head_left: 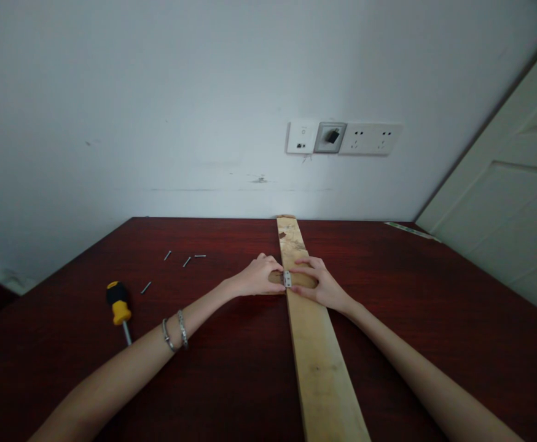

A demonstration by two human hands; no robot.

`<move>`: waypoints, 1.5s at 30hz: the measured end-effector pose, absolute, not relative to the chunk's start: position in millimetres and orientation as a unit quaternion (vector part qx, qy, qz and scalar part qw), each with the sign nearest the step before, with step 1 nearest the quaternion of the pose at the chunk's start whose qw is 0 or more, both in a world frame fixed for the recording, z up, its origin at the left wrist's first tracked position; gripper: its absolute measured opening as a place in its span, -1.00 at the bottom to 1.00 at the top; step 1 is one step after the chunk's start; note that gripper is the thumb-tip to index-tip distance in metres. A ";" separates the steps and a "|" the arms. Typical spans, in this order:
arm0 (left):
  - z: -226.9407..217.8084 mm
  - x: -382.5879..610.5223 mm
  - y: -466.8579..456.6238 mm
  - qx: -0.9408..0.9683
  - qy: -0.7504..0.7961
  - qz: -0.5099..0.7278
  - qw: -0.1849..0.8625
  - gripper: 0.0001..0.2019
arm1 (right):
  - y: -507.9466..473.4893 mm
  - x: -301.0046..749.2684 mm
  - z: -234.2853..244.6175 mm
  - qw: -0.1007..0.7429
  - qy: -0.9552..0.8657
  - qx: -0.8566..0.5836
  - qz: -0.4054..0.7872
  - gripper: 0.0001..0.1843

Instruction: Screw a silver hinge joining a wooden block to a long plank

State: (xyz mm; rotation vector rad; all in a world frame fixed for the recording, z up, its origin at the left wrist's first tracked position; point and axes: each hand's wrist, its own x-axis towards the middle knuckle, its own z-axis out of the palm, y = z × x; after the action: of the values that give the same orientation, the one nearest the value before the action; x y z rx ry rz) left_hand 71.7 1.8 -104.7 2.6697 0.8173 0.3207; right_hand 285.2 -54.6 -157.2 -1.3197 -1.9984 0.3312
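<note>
A long, pale wooden plank [317, 350] runs from the front of the table to the wall. On its left edge, partway along, sits a small silver metal hinge [288, 279]. My left hand [258, 276] comes in from the left, its thumb and fingers closed about the hinge's left side. A bit of wood [275, 278] shows between those fingers, partly hidden by the hand. My right hand [322, 285] rests over the plank, thumb and fingertips curved in against the hinge's right side.
A yellow and black screwdriver [119, 304] lies at the left, its tip hidden behind my left forearm. Several screws [186, 261] are scattered beyond it on the dark red table [222, 380]. A flat strip [411, 231] lies at the back right. Sockets [372, 139] are on the wall.
</note>
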 end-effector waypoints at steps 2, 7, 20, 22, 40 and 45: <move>-106.6 71.3 3.0 0.935 0.291 0.114 0.169 -0.67 | -54.6 285.0 -157.2 0.358 -0.773 -0.508 0.127 -0.60; -110.2 70.0 5.8 0.932 0.296 0.114 0.172 -0.61 | -55.2 284.0 -155.8 0.356 -0.773 -0.508 0.131 -0.62; -109.0 70.8 4.2 0.935 0.297 0.114 0.157 -0.64 | -54.3 284.0 -155.3 0.351 -0.780 -0.505 0.115 -0.64; -108.6 70.6 4.1 0.935 0.298 0.114 0.156 -0.64 | -54.2 284.0 -155.3 0.352 -0.780 -0.506 0.114 -0.65; -106.7 70.1 4.0 0.935 0.302 0.107 0.156 -0.62 | -53.5 284.4 -158.0 0.350 -0.777 -0.510 0.114 -0.64; -109.1 70.2 5.6 0.935 0.302 0.104 0.152 -0.64 | -53.8 283.8 -157.1 0.348 -0.777 -0.513 0.111 -0.65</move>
State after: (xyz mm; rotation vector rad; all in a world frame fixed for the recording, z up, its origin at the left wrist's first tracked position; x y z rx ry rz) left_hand 70.2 5.6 -109.1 2.6847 0.8678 0.2989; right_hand 283.8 -53.8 -157.1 -1.3304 -2.0131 0.2890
